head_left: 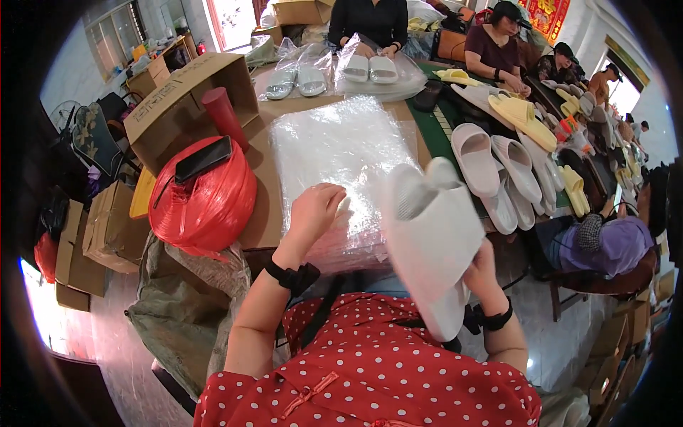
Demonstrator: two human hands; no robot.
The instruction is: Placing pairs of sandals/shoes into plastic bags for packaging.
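White slippers (pixel 435 238), red shirt (pixel 398 366) (white-dotted)

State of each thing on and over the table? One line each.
White slippers: held tilted, unbagged
Right hand: gripping them
Left hand: fingers curled; hold unclear
Clear bags: stacked flat
Red roll: upright or tilted, unclear
Phone: lying atop it
Cardboard box: open
Far slippers: bagged
Slippers at right: unbagged
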